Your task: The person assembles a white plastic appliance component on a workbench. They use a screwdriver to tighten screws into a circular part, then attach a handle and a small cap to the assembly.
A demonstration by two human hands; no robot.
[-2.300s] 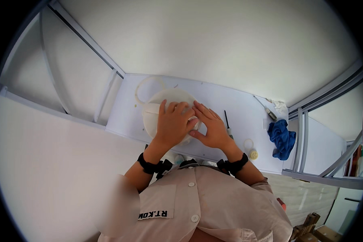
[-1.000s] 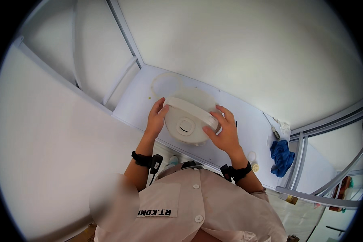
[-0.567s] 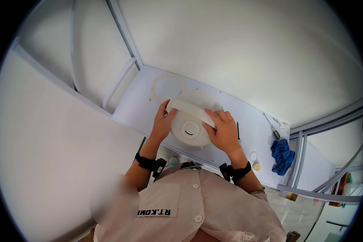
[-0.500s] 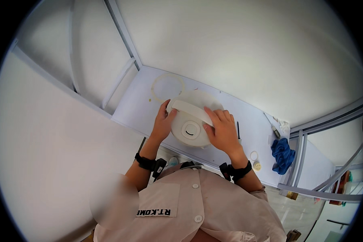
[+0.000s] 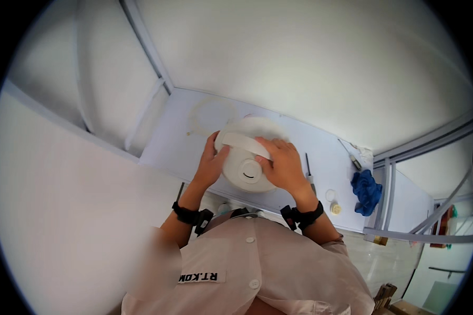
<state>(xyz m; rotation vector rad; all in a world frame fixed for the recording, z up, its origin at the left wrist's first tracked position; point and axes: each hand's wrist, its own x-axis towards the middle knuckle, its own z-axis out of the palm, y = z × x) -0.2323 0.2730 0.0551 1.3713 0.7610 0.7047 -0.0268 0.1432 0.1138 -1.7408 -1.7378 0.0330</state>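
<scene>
A rounded white rice cooker (image 5: 233,169) stands on the bench in front of me, with a curved white handle (image 5: 243,143) across its top and a round dial-like part (image 5: 249,169) on the side toward me. My left hand (image 5: 211,164) cups its left side, thumb on top near the handle's left end and fingers wrapped round the edge. Over the handle's right end bends my right hand (image 5: 283,161), its thumb and fingers on either side of it. The fingertips of both hands are partly hidden behind the cooker and handle.
A pale ring (image 5: 193,116) lies at the far left of the white bench (image 5: 165,142). To the right are two screwdrivers, one near (image 5: 312,181) and one farther off (image 5: 356,161), a small round yellowish piece (image 5: 335,209) and a crumpled blue cloth (image 5: 367,192). Metal frame posts border the bench.
The view has shifted slightly. My right hand has moved a little, uncovering more of the near screwdriver. My left hand keeps its hold on the rice cooker's side.
</scene>
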